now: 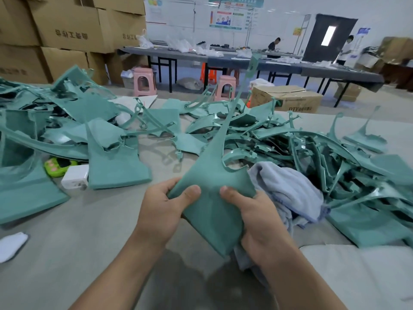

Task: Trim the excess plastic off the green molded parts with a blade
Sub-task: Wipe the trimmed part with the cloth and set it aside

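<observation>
My left hand (163,209) and right hand (259,222) both grip the wide flat end of one green molded part (212,211). The thumbs press on its top face and the fingers curl underneath. I hold it above the near edge of the table (89,253), tilted, with its lower corner pointing down toward me. From the flat end the part narrows into a long thin stem that rises up and away from me, with ragged plastic along its right edge.

Just under and beside my right hand lies a crumpled pale blue towel (288,189). Beyond it, toward the right edge of the table, spreads a heap of green parts (312,148), curved strips and flat sheets tangled together. A second heap of green sheets (73,117) covers the left side. At its near edge sit a small bright green gadget (59,165) and a white power adapter (74,177), touching each other. A white cloth (11,245) lies at the table's left edge.

Past the far edge stand pink stools (144,81), a cardboard box on the floor (288,98), stacked cartons (67,30) at the back left, and a long grey bench (245,60).
</observation>
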